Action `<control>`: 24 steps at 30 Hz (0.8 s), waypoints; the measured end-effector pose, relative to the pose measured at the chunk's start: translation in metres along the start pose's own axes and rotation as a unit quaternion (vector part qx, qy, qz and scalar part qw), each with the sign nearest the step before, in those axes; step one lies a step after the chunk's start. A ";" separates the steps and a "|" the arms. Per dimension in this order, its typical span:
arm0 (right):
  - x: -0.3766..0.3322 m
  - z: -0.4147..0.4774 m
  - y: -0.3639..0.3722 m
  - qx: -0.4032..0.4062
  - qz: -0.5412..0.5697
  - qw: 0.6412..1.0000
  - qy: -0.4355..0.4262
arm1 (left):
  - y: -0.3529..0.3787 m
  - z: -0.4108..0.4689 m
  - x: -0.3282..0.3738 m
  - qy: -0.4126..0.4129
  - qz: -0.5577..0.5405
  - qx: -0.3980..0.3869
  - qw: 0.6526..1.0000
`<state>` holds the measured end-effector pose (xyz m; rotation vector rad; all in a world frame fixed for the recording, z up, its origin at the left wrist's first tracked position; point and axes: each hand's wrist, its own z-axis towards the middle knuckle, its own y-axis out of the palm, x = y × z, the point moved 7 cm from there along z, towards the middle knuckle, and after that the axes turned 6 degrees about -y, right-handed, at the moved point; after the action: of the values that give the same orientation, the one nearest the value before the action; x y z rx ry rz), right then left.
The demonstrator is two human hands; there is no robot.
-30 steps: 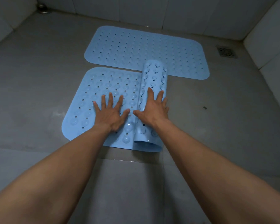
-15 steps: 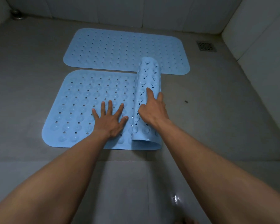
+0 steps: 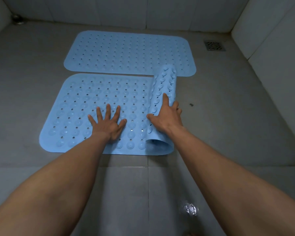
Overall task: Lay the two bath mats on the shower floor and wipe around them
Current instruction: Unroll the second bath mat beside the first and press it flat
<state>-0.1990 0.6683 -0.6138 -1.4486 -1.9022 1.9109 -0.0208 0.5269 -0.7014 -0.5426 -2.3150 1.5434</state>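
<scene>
Two pale blue rubber bath mats with rows of small holes and round suction bumps lie on the grey tiled shower floor (image 3: 32,86). At the far left, a small metal fitting (image 3: 18,20) sits where the floor meets the white tiled wall (image 3: 109,12). The far bath mat (image 3: 126,53) lies fully flat, its long side running left to right, close to the back wall. The near bath mat (image 3: 95,106) lies just in front of it, the two edges almost touching; its left and middle parts are flat on the floor. The person's left hand (image 3: 107,125) presses palm down on that flat part, fingers spread wide, its grip open and holding nothing. To the right, the mat's right end (image 3: 163,92) is still curled up into a loose roll, suction cups facing out, and its far tip overlaps the near edge of the far mat. The right hand (image 3: 167,118) rests on top of this roll, forefinger stretched along it and thumb out to the left; the other fingers bend over the roll's right side, so it cannot be told whether they grip it. Further right, a small dark speck (image 3: 191,104) lies on the bare floor, and a square metal drain grate (image 3: 214,45) sits in the far right corner. Near the bottom, a wet glint (image 3: 189,208) shows on the tile
</scene>
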 end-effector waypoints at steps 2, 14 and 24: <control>-0.003 0.001 0.000 0.005 0.020 1.000 -0.007 | -0.001 0.002 -0.006 -0.006 0.001 -0.002 1.000; 0.013 0.006 0.003 -0.022 -0.120 0.992 0.036 | -0.004 0.008 -0.008 -0.026 0.000 0.028 0.999; 0.026 0.007 0.013 -0.024 -0.159 0.987 0.007 | 0.001 0.006 0.053 0.053 -0.011 0.050 0.997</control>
<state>-0.2109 0.6764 -0.6398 -1.0845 -2.0396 1.7147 -0.0700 0.5468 -0.7023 -0.5579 -2.1457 1.5712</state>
